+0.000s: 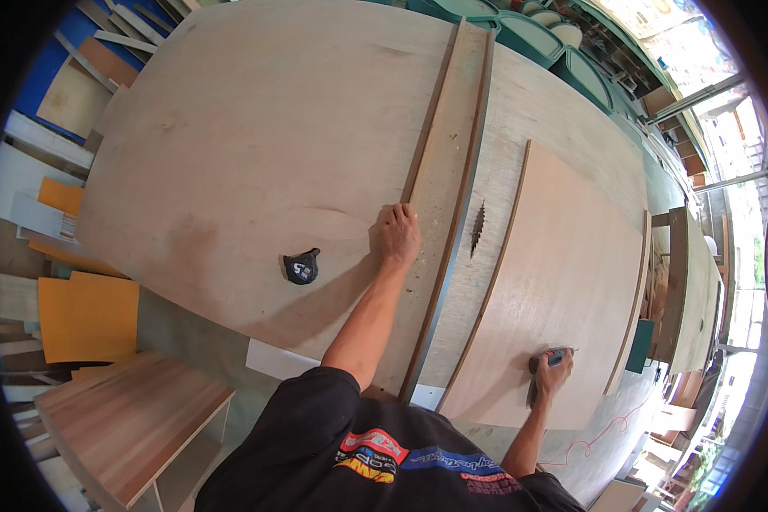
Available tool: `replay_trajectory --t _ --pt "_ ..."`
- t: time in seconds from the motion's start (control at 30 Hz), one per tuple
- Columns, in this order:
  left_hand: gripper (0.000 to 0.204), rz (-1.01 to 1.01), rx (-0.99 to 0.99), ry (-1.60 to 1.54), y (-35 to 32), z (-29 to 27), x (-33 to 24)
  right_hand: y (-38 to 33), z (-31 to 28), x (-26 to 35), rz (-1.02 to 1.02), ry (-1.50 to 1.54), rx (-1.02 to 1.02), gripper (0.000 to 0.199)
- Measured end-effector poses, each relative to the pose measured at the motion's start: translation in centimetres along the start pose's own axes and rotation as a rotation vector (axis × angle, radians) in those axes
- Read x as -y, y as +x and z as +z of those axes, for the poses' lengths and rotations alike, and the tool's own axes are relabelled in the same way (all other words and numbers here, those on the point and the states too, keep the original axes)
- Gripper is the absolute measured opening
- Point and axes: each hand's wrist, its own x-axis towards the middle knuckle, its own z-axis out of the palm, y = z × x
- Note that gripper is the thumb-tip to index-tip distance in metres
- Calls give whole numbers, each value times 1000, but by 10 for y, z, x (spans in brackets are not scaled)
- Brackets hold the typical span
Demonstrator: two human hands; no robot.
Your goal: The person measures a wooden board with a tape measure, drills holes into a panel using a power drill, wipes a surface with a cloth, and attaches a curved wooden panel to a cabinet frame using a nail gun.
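Observation:
My left hand (399, 234) is closed over the left edge of a long wooden saw fence (452, 145), a trough-like guide lying across the table. To its left, a black tape measure (300, 266) rests on the tabletop. Right of the fence, a toothed saw blade (478, 229) stands up through the table. Beyond the blade lies a flat plywood panel (563, 282). Over its near part, my right hand (555, 372) holds a small dark handheld object (558, 356); its exact kind is partly hidden by the fingers.
The broad wooden saw table (230, 128) spreads ahead. A wood-grain cabinet (132, 418) stands at the near left, with yellow boards (90, 317) and offcuts behind it. Green bins (529, 38) line the far edge. A red cord (597, 439) lies on the floor at right.

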Motion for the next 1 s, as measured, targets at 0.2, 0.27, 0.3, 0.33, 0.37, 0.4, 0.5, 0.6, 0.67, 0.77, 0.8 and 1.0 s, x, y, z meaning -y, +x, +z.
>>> replay_trajectory --t 0.2,0.27,0.3,0.33,0.37,0.4,0.5,0.6,0.67,0.77,0.8,1.0 --pt "24 17 5 -43 0 -1 0 -25 -19 -32 8 -68 270 115" --pt "24 15 -32 -53 -1 2 0 -24 -19 -21 177 -143 363 112" --pt "25 8 -36 -84 -2 5 -3 -26 -19 -10 188 -179 286 110" --pt "27 3 -45 -110 -2 7 -3 -28 -14 5 196 -207 207 107" --pt "29 -1 -54 -136 -1 10 -2 -25 -10 16 205 -235 130 105" --pt "32 -23 -41 -169 3 8 0 -15 -5 21 100 -214 59 101" --pt "43 -85 29 -201 3 0 7 17 12 48 -76 -32 -46 83" --pt "52 -104 69 -193 2 -8 -8 81 -3 130 -125 271 6 50" --pt "54 -93 9 -184 1 -7 -9 114 -34 239 -212 303 195 23" --pt "52 -48 -46 -195 2 0 5 166 -25 353 -413 407 364 27" --pt "51 -34 -43 -185 1 0 5 188 -16 381 -441 351 407 33" --pt "48 -36 -74 -206 2 2 4 239 29 509 -460 368 607 32"
